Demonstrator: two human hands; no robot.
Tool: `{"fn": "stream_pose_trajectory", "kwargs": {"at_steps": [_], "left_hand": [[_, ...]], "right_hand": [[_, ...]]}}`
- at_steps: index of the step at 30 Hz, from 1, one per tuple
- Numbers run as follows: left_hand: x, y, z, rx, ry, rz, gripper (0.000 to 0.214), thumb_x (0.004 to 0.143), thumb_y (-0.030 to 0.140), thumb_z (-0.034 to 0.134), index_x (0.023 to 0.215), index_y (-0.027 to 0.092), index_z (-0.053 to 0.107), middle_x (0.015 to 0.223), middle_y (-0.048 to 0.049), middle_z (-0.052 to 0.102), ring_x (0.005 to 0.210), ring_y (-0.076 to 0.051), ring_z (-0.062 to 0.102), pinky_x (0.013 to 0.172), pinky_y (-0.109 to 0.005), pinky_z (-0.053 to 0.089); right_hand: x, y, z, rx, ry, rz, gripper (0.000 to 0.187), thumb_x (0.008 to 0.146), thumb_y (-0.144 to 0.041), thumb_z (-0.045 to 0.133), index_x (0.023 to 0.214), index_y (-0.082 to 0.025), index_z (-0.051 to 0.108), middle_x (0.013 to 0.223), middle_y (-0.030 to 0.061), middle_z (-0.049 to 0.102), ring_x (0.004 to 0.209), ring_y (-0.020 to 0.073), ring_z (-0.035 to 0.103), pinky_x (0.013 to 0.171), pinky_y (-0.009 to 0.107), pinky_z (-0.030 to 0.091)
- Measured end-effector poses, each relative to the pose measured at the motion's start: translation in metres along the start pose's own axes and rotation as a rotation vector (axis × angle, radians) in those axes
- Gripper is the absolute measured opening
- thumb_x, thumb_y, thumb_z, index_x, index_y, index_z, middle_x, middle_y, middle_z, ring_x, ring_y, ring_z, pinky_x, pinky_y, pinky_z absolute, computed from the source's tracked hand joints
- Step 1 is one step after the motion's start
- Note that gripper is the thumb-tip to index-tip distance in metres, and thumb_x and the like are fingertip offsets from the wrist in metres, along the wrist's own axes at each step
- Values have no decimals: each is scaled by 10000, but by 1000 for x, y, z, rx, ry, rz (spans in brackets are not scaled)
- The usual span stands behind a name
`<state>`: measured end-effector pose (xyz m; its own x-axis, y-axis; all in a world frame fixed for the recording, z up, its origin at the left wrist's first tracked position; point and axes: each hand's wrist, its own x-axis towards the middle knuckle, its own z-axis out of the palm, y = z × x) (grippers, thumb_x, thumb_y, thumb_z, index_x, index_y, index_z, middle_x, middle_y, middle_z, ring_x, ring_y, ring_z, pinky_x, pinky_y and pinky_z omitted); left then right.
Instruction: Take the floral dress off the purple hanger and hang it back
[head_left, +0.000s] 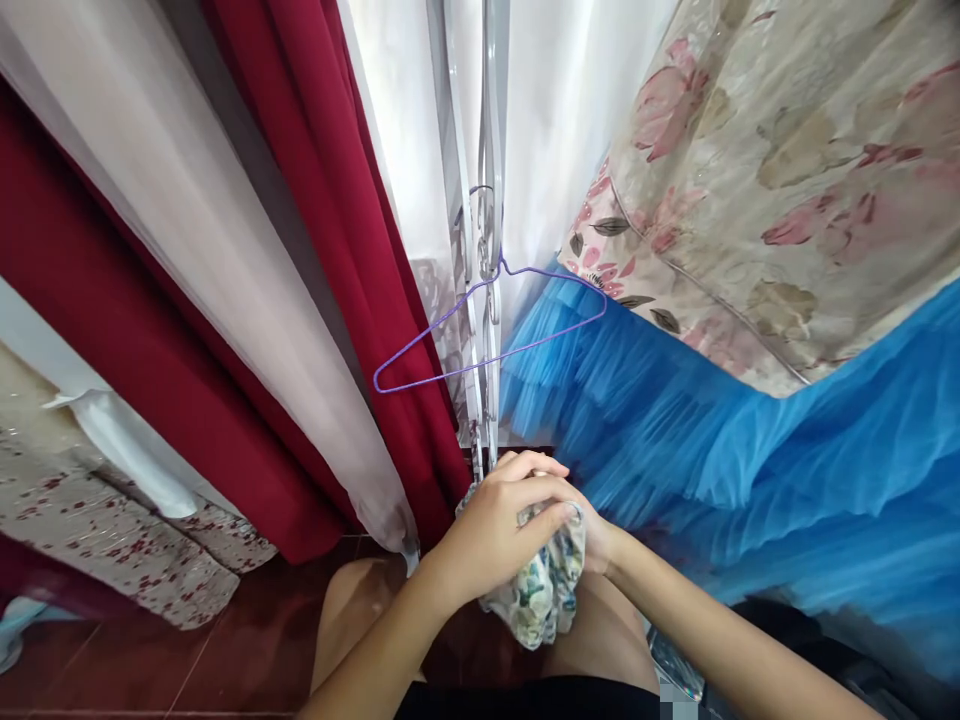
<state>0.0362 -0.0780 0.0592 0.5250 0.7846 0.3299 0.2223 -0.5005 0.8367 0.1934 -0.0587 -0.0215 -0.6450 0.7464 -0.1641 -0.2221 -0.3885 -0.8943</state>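
Observation:
Both my hands meet low in the middle, bunched around a small floral-print cloth (541, 590) in white, green and blue. My left hand (501, 520) lies on top with its fingers curled over the cloth. My right hand (596, 535) is mostly hidden behind the left and grips the same cloth from the right side. The cloth hangs down over my knees. Just above my hands an empty purple wire hanger (480, 340) hangs from a metal window grille (487, 200).
Red and white curtains (247, 300) hang at the left. A blue ruffled tulle skirt (750, 440) spreads at the right under a floral bedcover (787, 170). A floral cushion (120, 540) lies at the lower left on the dark red floor (247, 640).

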Motion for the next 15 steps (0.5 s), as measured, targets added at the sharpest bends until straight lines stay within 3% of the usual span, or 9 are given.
{"fn": "stream_pose_trajectory", "kwargs": {"at_steps": [2, 3, 5, 6, 7, 9, 11, 13, 15], "left_hand": [[-7, -7, -14, 87, 46, -53, 178, 967, 294, 645, 1100, 276, 762, 1328, -62, 632, 1280, -269, 527, 1134, -425, 392], [-11, -13, -22, 70, 44, -97, 273, 976, 335, 635, 1235, 293, 713, 1353, -67, 616, 1279, -269, 523, 1136, -430, 385], [-23, -30, -37, -75, -49, -209, 468, 1017, 459, 549, 1452, 288, 539, 1335, -87, 615, 1210, -258, 560, 1084, -418, 420], [-30, -40, -43, -160, -125, -255, 509, 1025, 527, 501, 1453, 253, 520, 1255, -91, 640, 1125, -248, 587, 1019, -394, 454], [-38, -50, -48, -225, -206, -290, 524, 1022, 588, 462, 1359, 205, 582, 1114, -80, 661, 998, -228, 598, 921, -356, 480], [-55, -67, -55, -270, -353, -339, 585, 989, 679, 445, 948, 138, 662, 780, -21, 565, 734, -161, 501, 699, -280, 435], [-71, -78, -58, -238, -457, -383, 611, 943, 703, 518, 694, 145, 544, 638, 25, 395, 626, -114, 353, 579, -254, 317], [-85, -82, -63, -142, -509, -430, 593, 925, 674, 574, 648, 157, 485, 620, 39, 340, 604, -100, 304, 544, -255, 256], [-94, -82, -72, 51, -483, -438, 555, 940, 630, 576, 652, 162, 497, 623, 37, 382, 600, -106, 340, 558, -258, 288]], "right_hand": [[-2, -1, 11, 187, -55, 82, 882, 869, -899, 331, 1255, -173, 651, 1126, 146, 738, 1142, 318, 684, 1037, 484, 489], [-5, -3, 15, 256, -83, 116, 908, 851, -912, 353, 1223, -147, 671, 1094, 153, 745, 1106, 319, 699, 1008, 469, 509], [-10, -12, 18, 328, -129, 167, 788, 786, -815, 634, 1131, -112, 716, 996, 138, 762, 974, 283, 732, 921, 391, 547], [-12, -18, 18, 304, -153, 176, 679, 732, -685, 787, 1080, -104, 735, 928, 113, 765, 873, 242, 736, 846, 333, 558], [-15, -25, 17, 251, -182, 187, 576, 679, -531, 886, 1035, -98, 749, 865, 84, 760, 772, 195, 721, 765, 281, 553], [-19, -41, 15, 86, -259, 220, 447, 639, -317, 927, 990, -89, 769, 799, 47, 745, 648, 126, 665, 652, 219, 515], [-23, -61, 13, -121, -303, 232, 350, 688, -274, 891, 966, -92, 783, 775, 30, 732, 611, 96, 622, 612, 200, 485], [-25, -82, 11, -329, -270, 200, 269, 740, -269, 849, 942, -104, 786, 777, 23, 723, 619, 85, 600, 612, 194, 467], [-26, -103, 8, -511, -180, 158, 278, 762, -274, 821, 985, -114, 777, 777, 18, 709, 603, 80, 565, 572, 191, 428]]}}
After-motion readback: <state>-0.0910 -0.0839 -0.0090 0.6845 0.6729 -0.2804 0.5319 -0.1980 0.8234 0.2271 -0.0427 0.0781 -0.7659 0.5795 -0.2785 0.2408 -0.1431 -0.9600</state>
